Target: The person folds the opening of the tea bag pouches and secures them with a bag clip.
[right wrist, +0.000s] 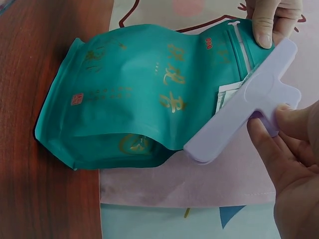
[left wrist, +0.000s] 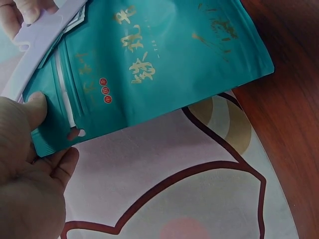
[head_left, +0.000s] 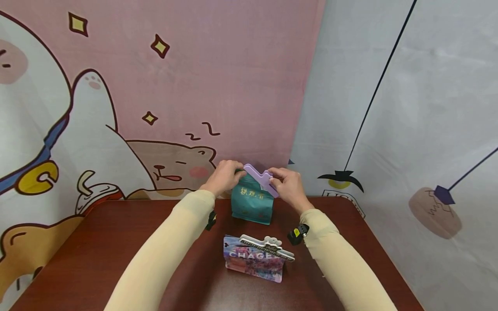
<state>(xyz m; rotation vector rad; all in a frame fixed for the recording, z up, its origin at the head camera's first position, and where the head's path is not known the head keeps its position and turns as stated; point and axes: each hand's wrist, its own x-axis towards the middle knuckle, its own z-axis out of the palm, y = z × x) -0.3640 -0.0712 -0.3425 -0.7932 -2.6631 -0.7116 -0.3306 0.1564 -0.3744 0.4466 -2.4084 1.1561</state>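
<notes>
A teal tea bag (head_left: 250,205) with gold characters stands at the back of the table, its top raised between both hands. At one top corner, my left hand (head_left: 225,177) pinches the bag, thumb on the printed side in the left wrist view. My right hand (head_left: 289,185) holds a lilac bag clip (right wrist: 249,102) by its handles, between thumb and fingers. The clip lies slantwise across the bag's top, its upper end close to the left thumb. A white packet edge (right wrist: 227,95) shows beside the clip at the bag's top.
Nearer on the brown table (head_left: 85,259) lies a blue and pink printed bag (head_left: 253,265) with a white bag clip (head_left: 268,246) slanting across its top. A cartoon-printed cloth (head_left: 233,77) hangs directly behind the table.
</notes>
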